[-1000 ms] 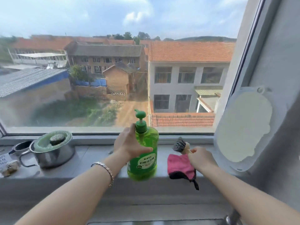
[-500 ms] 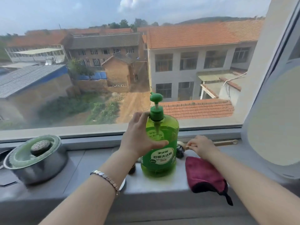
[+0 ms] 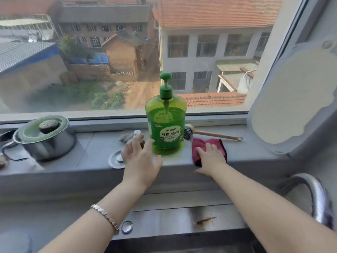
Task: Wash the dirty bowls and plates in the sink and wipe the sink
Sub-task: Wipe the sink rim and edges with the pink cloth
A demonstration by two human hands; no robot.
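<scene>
1. Windowsill (image 3: 94, 152): grey ledge under the window; it carries items 2 to 8.
2. Steel pot (image 3: 52, 145): far left on the sill, upright, closed with a green lid (image 3: 32, 130).
3. Round metal disc (image 3: 114, 159): flat on the sill, just left of my left hand.
4. Small white-capped bottle (image 3: 137, 133): upright behind my left fingertips; whether they touch it I cannot tell.
5. My left hand (image 3: 142, 165): fingers spread and relaxed, holding nothing, just beside the foot of item 6. A metal bracelet (image 3: 105, 216) sits on the wrist.
6. Green detergent bottle (image 3: 166, 132): pump-topped, upright at the middle of the sill, between my two hands.
7. Wooden-handled brush (image 3: 213, 134): lying behind the cloth, dark head against the bottle's right side, handle pointing right.
8. Dark red cloth (image 3: 199, 145): crumpled at the sill's front edge, right of the bottle.
9. My right hand (image 3: 211, 159): laid flat on the cloth, fingers nearly straight, pressing rather than gripping.
10. White board (image 3: 295, 99): propped against the right wall.
11. Sink (image 3: 173, 221): only its steel rear rim shows, below the sill along the bottom edge, bearing a rust mark (image 3: 206, 220).
12. Curved steel tap (image 3: 317, 198): lower right, above the rim.
</scene>
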